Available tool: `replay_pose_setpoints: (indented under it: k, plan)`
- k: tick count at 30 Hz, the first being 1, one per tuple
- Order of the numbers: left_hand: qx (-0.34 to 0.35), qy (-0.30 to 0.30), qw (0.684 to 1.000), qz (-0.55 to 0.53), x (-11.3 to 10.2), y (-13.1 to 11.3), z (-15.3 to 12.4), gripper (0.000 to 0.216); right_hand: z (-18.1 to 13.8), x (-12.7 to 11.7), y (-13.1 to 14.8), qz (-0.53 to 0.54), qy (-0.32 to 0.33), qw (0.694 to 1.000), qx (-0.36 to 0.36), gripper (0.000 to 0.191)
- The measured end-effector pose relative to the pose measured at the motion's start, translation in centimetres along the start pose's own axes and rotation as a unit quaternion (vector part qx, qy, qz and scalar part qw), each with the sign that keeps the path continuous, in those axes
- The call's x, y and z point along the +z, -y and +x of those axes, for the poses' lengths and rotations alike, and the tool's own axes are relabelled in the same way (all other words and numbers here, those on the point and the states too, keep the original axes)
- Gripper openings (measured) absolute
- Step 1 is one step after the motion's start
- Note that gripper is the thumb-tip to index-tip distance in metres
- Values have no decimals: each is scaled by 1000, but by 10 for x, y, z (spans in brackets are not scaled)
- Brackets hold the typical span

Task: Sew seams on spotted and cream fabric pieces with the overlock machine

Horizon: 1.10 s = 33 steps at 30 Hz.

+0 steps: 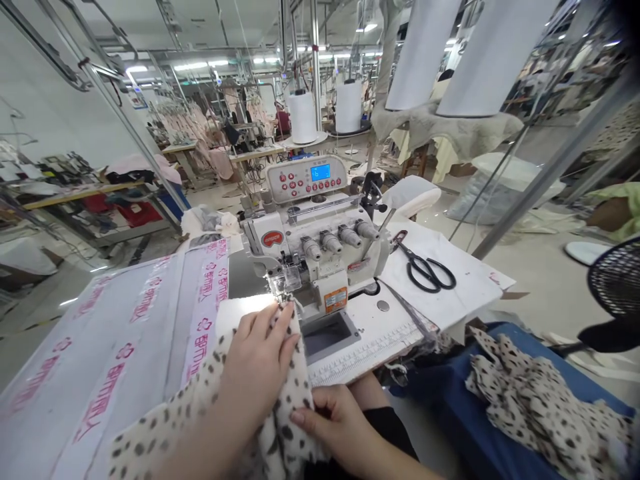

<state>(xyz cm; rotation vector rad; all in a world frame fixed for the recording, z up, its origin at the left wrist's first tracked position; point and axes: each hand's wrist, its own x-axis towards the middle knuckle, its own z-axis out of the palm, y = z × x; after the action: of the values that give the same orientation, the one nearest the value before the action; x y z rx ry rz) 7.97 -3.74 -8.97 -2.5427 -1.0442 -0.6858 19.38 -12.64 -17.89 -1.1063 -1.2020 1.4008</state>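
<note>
Your left hand (257, 365) grips the cream spotted fabric (170, 433) just in front of the presser foot (285, 283) of the overlock machine (320, 247), and your right hand (333, 423) pinches the same fabric lower down, nearer you. Both hands are closed on it. The machine stands on a white worktop (370, 340), with black-handled scissors (425, 272) lying on a white sheet (465, 287) to its right. More spotted fabric (535, 400) lies heaped on blue cloth (430, 393), and a panel printed with pink characters (115, 340) spreads leftward.
</note>
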Motion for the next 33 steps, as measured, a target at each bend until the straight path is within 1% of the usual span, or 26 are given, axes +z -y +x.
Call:
replay_pose_setpoints:
  k: [2,5,8,11,13,14,17,21,24,28,30,33]
  plan:
    - [-3,-1,1000,-2,1,-1,3,37,1,-2,3,-21,-3,1000,-6,45]
    - [-11,6,1000,-24,-1,3,4,38,-3,-9,13,-66,11,997,-36,37]
    - [-21,48,992,-116,-9,14,2,35,-14,-22,28,-94,29,994,-44,32]
    - [-89,79,966,-230,-19,24,1,24,-24,-34,40,-100,32,994,-31,36]
    - [-134,89,952,-262,-22,28,2,19,-28,-37,42,-117,28,991,-53,40]
    - [-140,95,949,-267,-23,28,3,18,-29,-37,41,-129,24,989,-69,42]
    - [-131,101,947,-277,-22,29,9,15,-27,-33,34,-161,6,981,-104,44]
    - [-133,126,944,-273,-17,34,20,15,-20,-32,29,-170,-20,980,-97,38]
    - [-133,140,947,-258,-11,42,30,15,-14,-35,30,-146,-23,986,-81,32]
    - [-142,133,957,-215,0,54,45,13,-5,-37,37,-108,-23,991,-74,30]
    - [-129,121,964,-197,8,62,52,11,-1,-36,41,-87,-17,993,-76,29]
    - [-102,92,971,-196,19,77,61,14,7,-33,45,-40,-7,997,-66,33]
